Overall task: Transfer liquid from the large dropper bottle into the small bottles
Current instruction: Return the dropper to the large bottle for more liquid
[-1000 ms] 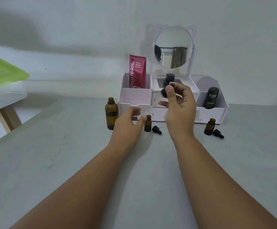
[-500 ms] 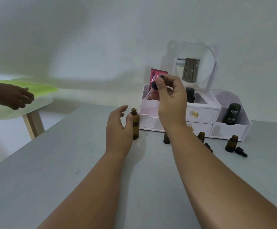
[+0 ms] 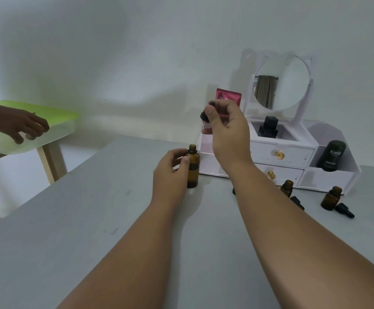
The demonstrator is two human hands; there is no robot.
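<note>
The left hand (image 3: 170,172) curls round the upright large amber glass bottle (image 3: 193,169); just above it the right hand (image 3: 228,134) pinches a black-bulbed dropper (image 3: 204,115), its stem too faint to trace. A refill, I'd judge: the tip must thread down into the open neck.

head-worn view, down over table (image 3: 70,241)

1 lg bottle (image 3: 193,168), 3 sm bottles (image 3: 287,188) (image 3: 331,198) (image 3: 233,191)
</note>
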